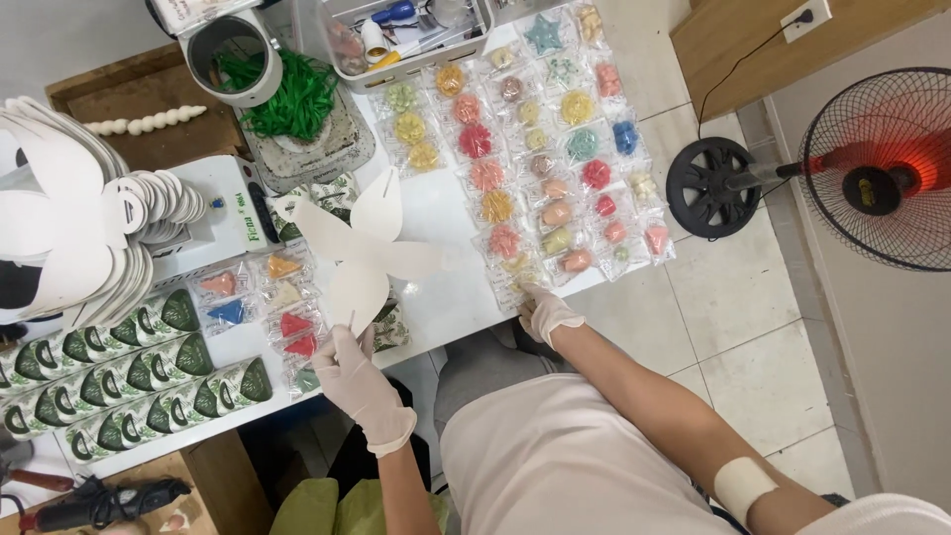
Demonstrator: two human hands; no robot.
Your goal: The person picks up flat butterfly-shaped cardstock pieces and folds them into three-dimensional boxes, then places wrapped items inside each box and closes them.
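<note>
My left hand (362, 381), in a white glove, pinches the lower edge of a white petal-shaped paper cutout (362, 248) that lies over the white table (446, 297). My right hand (548, 315), also gloved, rests with its fingers on the near end of the rows of small clear packets with colourful flower and animal shaped pieces (540, 149), touching a packet at the table's front edge. Small packets with triangular pieces (282, 307) lie just left of my left hand.
Green-and-white printed boxes (129, 381) lie in rows at the left. A stack of white cutouts (69, 218) sits behind them. Green ribbon shreds (292, 99) and a tray of tools (406, 30) are at the back. A standing fan (877, 168) is on the tiled floor at the right.
</note>
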